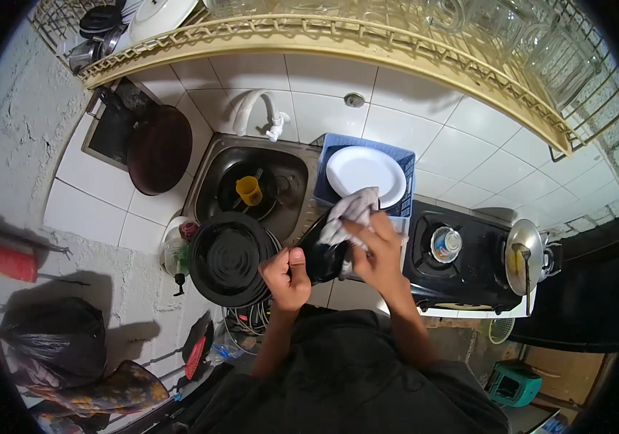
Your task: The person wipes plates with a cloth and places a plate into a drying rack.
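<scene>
My left hand is closed on the edge of a black dish, thumb up. The dish is tilted, and I cannot tell whether it is a plate or a bowl. In my right hand is a bunched whitish cloth with dark marks, pressed against the dish's upper right side. Left of my left hand lies a stack of black plates, partly over the sink's front edge. Just beyond the cloth, a white oval plate rests in a blue plastic basket.
The steel sink holds a black pan and a yellow cup under a white faucet. To the right, a black gas stove carries a can and a wok. A rack of glassware hangs above.
</scene>
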The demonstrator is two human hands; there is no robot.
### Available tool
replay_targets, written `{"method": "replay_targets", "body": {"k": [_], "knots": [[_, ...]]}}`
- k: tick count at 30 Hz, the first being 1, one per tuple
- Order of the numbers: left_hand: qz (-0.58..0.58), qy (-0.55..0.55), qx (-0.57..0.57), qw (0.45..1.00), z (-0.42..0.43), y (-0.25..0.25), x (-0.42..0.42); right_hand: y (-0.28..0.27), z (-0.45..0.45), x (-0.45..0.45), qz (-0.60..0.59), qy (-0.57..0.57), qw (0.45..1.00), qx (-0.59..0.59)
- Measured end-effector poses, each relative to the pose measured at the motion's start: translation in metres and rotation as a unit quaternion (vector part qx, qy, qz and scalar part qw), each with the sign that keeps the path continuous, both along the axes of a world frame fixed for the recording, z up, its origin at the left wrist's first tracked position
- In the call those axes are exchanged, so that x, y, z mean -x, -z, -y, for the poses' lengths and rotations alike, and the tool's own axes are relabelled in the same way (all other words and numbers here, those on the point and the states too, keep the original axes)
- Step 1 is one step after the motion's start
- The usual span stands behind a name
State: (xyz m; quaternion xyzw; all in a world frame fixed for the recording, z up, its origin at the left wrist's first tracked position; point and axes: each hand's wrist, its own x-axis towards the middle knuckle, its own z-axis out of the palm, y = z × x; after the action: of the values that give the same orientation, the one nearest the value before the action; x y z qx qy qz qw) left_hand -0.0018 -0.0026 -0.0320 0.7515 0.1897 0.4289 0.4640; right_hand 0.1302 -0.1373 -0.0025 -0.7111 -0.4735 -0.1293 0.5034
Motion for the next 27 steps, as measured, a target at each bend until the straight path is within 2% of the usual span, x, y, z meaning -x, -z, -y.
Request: {"method": "replay_targets", "body": {"k": [2, 5, 9, 12, 13, 16, 17, 18, 20, 24, 26, 27], "knots": [[-0.009, 0.000, -0.003, 1.000, -0.002, -0.005, 0.001, 0.003, 0.004, -0.001, -0.009, -0.011, 1.000, 0.001], [-0.005, 0.000, -0.019, 1.000, 0.000, -0.006, 0.001, 0.025, 0.005, -0.021, -0.106, 0.100, 0.989, -0.027], [-0.001, -0.002, -0.019, 1.000, -0.001, -0.007, 0.002, 0.003, 0.003, -0.003, -0.030, 0.026, 0.998, -0.041], [-0.005, 0.006, -0.011, 1.000, 0.001, -0.013, 0.003, 0.003, 0.007, -0.005, -0.040, -0.007, 0.999, -0.018], [-0.003, 0.008, -0.010, 1.000, 0.001, -0.013, 0.003, 0.012, 0.005, -0.013, -0.061, 0.044, 0.996, -0.040], [0.005, 0.000, -0.008, 1.000, 0.001, -0.010, 0.002, 0.010, 0.005, -0.028, -0.082, 0.074, 0.994, 0.006], [0.006, -0.004, -0.008, 1.000, 0.001, -0.009, 0.001, 0.009, -0.001, -0.025, -0.023, 0.047, 0.998, -0.030], [0.008, -0.002, 0.006, 1.000, 0.001, -0.011, 0.001, 0.000, -0.001, -0.015, -0.046, 0.026, 0.999, -0.011], [0.009, 0.002, 0.034, 0.999, 0.000, -0.017, 0.004, -0.009, -0.003, -0.013, -0.015, -0.011, 1.000, -0.020], [0.051, 0.023, 0.103, 0.993, -0.004, -0.024, 0.007, 0.021, -0.002, -0.041, -0.108, 0.108, 0.985, -0.077], [0.090, 0.030, 0.131, 0.987, -0.009, -0.019, 0.007, 0.027, -0.002, -0.045, -0.083, 0.110, 0.985, -0.105], [0.069, 0.024, 0.146, 0.987, -0.009, -0.018, 0.010, 0.024, -0.003, -0.043, -0.068, 0.112, 0.986, -0.106]]}}
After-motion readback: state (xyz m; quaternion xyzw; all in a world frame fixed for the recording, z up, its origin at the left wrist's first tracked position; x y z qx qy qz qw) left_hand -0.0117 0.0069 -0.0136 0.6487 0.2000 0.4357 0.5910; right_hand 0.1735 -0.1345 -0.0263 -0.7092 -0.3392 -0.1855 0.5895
